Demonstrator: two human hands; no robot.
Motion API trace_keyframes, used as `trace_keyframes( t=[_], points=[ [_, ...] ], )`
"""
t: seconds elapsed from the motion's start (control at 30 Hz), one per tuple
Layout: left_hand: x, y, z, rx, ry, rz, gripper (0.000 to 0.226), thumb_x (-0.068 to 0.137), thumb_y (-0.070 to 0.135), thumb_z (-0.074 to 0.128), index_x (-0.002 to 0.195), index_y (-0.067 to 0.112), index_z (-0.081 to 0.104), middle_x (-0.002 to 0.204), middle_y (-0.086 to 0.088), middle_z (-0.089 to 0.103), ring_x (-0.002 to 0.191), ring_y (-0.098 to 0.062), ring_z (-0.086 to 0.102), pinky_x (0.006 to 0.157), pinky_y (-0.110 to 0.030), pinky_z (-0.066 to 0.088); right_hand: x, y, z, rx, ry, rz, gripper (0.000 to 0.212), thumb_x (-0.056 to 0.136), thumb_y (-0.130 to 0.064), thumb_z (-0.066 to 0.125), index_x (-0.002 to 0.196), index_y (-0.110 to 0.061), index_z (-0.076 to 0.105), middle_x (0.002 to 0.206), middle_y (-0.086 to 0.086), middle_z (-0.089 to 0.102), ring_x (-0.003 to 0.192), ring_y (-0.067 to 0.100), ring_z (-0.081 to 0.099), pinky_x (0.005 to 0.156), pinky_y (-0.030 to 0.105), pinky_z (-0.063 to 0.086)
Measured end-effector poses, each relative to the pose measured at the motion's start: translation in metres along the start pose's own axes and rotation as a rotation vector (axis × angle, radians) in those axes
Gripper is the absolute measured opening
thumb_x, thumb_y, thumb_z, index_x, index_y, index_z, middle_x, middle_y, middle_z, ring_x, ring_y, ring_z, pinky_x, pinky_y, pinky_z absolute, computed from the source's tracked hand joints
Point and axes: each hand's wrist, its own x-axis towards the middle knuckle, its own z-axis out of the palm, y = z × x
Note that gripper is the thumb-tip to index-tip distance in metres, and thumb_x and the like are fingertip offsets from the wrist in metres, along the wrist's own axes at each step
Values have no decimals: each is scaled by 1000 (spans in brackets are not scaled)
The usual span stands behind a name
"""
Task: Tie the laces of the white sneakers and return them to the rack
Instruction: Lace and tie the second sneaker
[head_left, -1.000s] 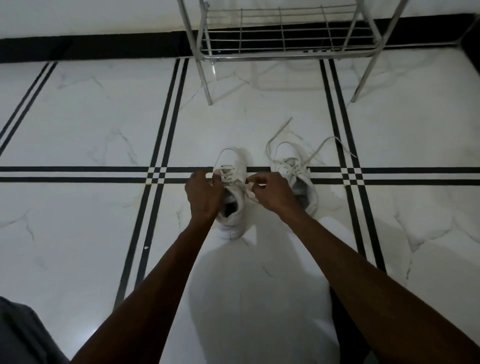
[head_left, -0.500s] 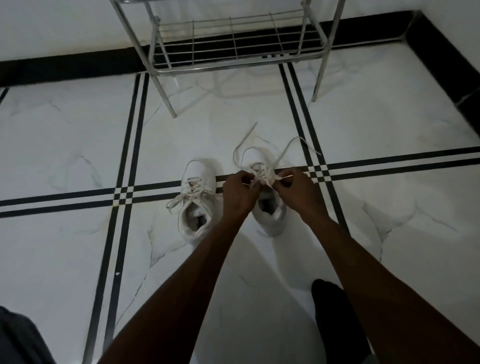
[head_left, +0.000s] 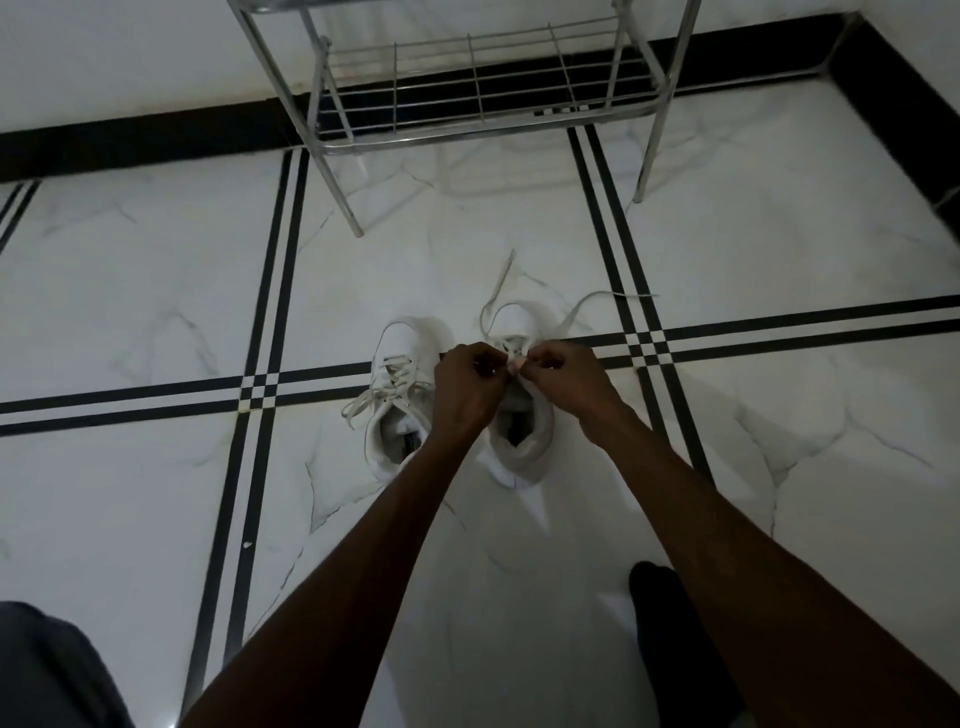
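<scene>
Two white sneakers stand side by side on the marble floor, toes pointing away from me. The left sneaker (head_left: 397, 405) has a tied bow whose loops hang off its left side. Over the right sneaker (head_left: 522, 441) my left hand (head_left: 467, 387) and my right hand (head_left: 563, 376) pinch its laces (head_left: 576, 312) close together above the tongue. The loose lace ends trail forward past the toe onto the floor. The metal wire rack (head_left: 483, 83) stands against the wall beyond the shoes, its lowest shelf bare.
White marble tiles with black double stripes cover the floor (head_left: 156, 312). A black skirting strip runs along the wall. My dark-socked foot (head_left: 670, 623) rests at the lower right, and dark clothing (head_left: 47, 670) shows at the lower left corner.
One second ago both hands worked the laces of the left sneaker. They have since shifted to the right sneaker, leaving the left one with a bow; now they pinch closer together.
</scene>
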Motion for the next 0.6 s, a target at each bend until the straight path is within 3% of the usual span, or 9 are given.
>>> trace_keyframes(
  t=[0.1,0.2,0.3,0.4,0.6],
  points=[
    [-1,-1,-1,16,26,-7,17,90,22,71,88,6,73,84,-4,75,77,-14,66,63,-22,42,2,-1,4,-54,100,-23,16,90,-23,69,99,-11,70,98,7,73,92,23,68,85,44,58],
    [-2,-9,-2,47,70,-7,13,94,22,65,86,13,63,81,1,70,79,-16,65,58,-19,38,3,4,10,-74,173,-11,14,91,-24,66,97,-12,69,97,7,73,92,25,69,84,45,58],
    [-8,-14,0,89,89,35,14,99,23,60,88,15,54,89,-7,71,83,-23,64,64,-32,42,0,5,15,-217,231,-40,18,95,-30,59,94,-12,64,97,7,72,93,26,68,82,40,54],
    [-12,-15,4,118,131,64,11,99,16,57,95,7,54,92,-16,70,84,-33,65,66,-40,45,-3,3,18,-294,288,-99,16,97,-27,55,89,-13,53,90,7,69,86,27,65,76,37,49],
    [-20,-10,9,127,199,82,7,97,8,55,102,2,55,87,-17,70,79,-33,65,64,-33,37,-6,5,22,-323,340,-133,13,99,-23,51,96,-11,49,89,9,67,82,29,66,72,42,52]
  ],
)
